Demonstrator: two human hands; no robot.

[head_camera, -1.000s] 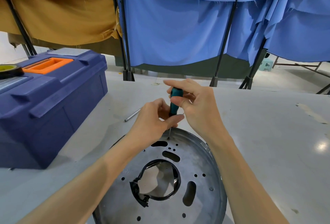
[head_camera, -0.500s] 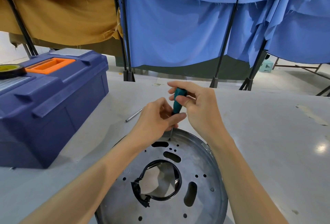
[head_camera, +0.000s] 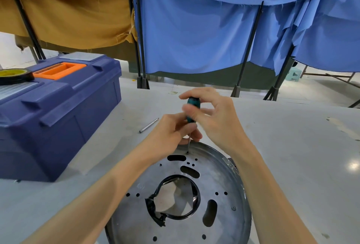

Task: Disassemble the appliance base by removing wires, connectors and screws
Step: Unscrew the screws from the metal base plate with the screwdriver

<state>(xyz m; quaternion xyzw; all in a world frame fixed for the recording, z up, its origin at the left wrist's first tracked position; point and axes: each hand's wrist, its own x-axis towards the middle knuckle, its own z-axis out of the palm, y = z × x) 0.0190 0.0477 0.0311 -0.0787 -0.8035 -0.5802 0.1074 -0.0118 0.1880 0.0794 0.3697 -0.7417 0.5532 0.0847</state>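
A round silver metal base plate [head_camera: 220, 177] with many holes lies flat on the grey table [head_camera: 292, 156], close to the person. A small screwdriver with a teal handle [head_camera: 192, 110] stands straight up, and its thin tip sits in a tiny dark screw [head_camera: 187, 152] near the far edge of the plate. The left hand [head_camera: 171, 134] pinches the bottom of the handle to steady it. The right hand [head_camera: 218, 119] is blurry, with its fingers curled round the top of the handle. To do this well, I think the tool should stay straight up, with a gentle push down while the top fingers turn it, so the tip does not slip out. A black wire ring [head_camera: 151, 205] sits in the big middle hole
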